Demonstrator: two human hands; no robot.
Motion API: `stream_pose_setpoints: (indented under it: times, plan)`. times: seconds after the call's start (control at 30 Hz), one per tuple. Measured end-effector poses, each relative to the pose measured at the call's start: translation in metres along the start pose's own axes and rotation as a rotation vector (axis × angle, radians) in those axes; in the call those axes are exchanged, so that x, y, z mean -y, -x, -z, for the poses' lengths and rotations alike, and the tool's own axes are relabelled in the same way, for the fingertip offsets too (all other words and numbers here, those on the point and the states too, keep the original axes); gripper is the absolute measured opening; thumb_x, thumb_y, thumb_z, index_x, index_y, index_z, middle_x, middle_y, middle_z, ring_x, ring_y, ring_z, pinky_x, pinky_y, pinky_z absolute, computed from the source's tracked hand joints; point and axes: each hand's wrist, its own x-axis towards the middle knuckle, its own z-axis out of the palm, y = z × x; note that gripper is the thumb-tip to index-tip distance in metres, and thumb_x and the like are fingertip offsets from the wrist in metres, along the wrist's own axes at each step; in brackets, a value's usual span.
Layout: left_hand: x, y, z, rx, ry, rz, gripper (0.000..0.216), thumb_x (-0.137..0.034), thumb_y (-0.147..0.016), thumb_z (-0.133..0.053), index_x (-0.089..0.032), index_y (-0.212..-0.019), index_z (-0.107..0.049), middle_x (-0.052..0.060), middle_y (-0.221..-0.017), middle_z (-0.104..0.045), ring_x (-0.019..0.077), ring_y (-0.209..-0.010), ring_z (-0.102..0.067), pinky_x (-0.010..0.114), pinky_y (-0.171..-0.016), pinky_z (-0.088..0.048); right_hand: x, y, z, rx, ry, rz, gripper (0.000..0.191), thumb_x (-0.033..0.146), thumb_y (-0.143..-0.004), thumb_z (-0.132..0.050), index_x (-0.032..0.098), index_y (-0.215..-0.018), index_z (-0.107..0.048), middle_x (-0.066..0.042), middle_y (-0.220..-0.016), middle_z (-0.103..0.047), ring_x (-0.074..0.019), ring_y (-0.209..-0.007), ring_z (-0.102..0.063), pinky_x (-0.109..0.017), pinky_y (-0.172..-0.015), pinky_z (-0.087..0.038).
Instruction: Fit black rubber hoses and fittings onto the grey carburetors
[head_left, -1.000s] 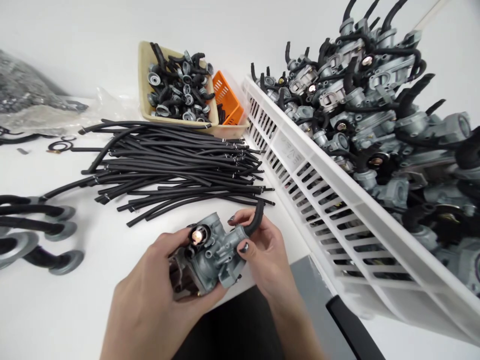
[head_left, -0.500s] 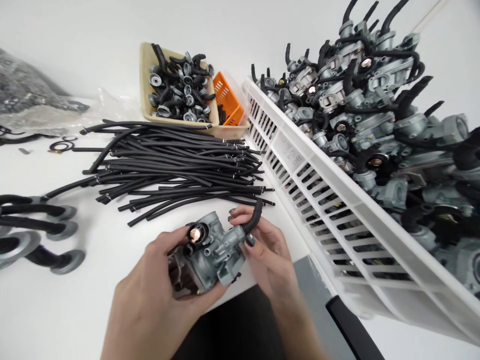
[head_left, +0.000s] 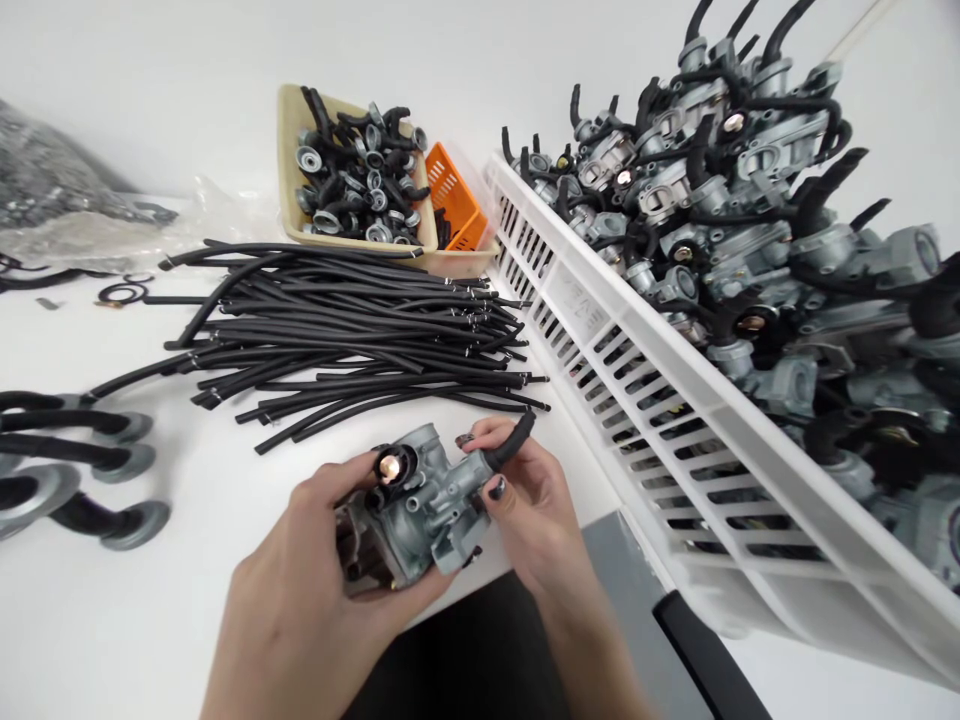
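A grey metal carburetor (head_left: 420, 515) is held above the front edge of the white table. My left hand (head_left: 307, 570) wraps around its body, thumb underneath and fingers on the far side. At the carburetor's right end sits a metal cap (head_left: 474, 470) with a bent black rubber boot (head_left: 513, 440). My right hand (head_left: 536, 510) pinches this cap between thumb and fingers, just below the boot. A round black part with a shiny copper-coloured centre (head_left: 390, 467) shows on the carburetor near my left fingertips.
Black rubber hoses (head_left: 352, 325) lie in a pile behind my hands. A white slatted crate (head_left: 600, 330) heaped with carburetors (head_left: 757, 240) stands at right. Farther back are a cream bin (head_left: 292, 170) of capped boots and an orange basket (head_left: 469, 205). More capped boots (head_left: 112, 520) lie at left.
The cap's rubber boot has turned, its tip swinging right and slightly down. My right fingers have shifted slightly with it. The carburetor and my left hand stay almost still.
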Motion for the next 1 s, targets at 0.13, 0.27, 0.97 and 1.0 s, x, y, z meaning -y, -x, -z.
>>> stream_pose_setpoints:
  times: [0.13, 0.27, 0.97, 1.0]
  plan:
    - [0.001, 0.000, 0.000, -0.008, -0.014, -0.028, 0.062, -0.054, -0.066, -0.072, -0.032, -0.118, -0.045, 0.002, -0.094, -0.070, 0.0247, -0.067, -0.071, 0.033, -0.052, -0.057, 0.002, 0.000, -0.002, -0.011, -0.008, -0.004, 0.021, 0.039, -0.075, -0.078, 0.026, -0.091, -0.074, -0.004, -0.098, -0.056, -0.0183, -0.087, -0.054, -0.029, -0.076, -0.045]
    - [0.002, 0.000, 0.000, -0.032, -0.026, -0.084, 0.063, -0.053, -0.068, -0.073, -0.029, -0.119, -0.045, 0.004, -0.098, -0.070, 0.0246, -0.071, -0.071, 0.034, -0.059, -0.059, 0.006, 0.001, -0.004, 0.018, 0.032, 0.004, 0.021, 0.038, -0.081, -0.073, 0.027, -0.098, -0.075, -0.005, -0.106, -0.058, -0.0194, -0.091, -0.055, -0.029, -0.077, -0.046]
    - [-0.001, -0.010, 0.003, 0.041, 0.165, -0.143, 0.063, -0.051, -0.076, -0.068, -0.021, -0.125, -0.043, 0.014, -0.124, -0.051, 0.0323, -0.117, -0.053, 0.044, -0.092, -0.049, 0.001, -0.001, -0.007, 0.034, 0.029, 0.089, 0.016, 0.035, -0.083, -0.071, 0.026, -0.096, -0.073, -0.004, -0.092, -0.072, -0.0195, -0.089, -0.064, -0.029, -0.078, -0.050]
    - [0.000, -0.010, 0.005, 0.059, 0.202, -0.116, 0.062, -0.051, -0.079, -0.065, -0.021, -0.128, -0.042, 0.014, -0.128, -0.050, 0.0329, -0.118, -0.052, 0.045, -0.094, -0.048, 0.003, -0.001, -0.009, 0.050, 0.041, 0.092, 0.016, 0.035, -0.084, -0.070, 0.025, -0.097, -0.072, -0.004, -0.091, -0.073, -0.0206, -0.089, -0.065, -0.030, -0.079, -0.050]
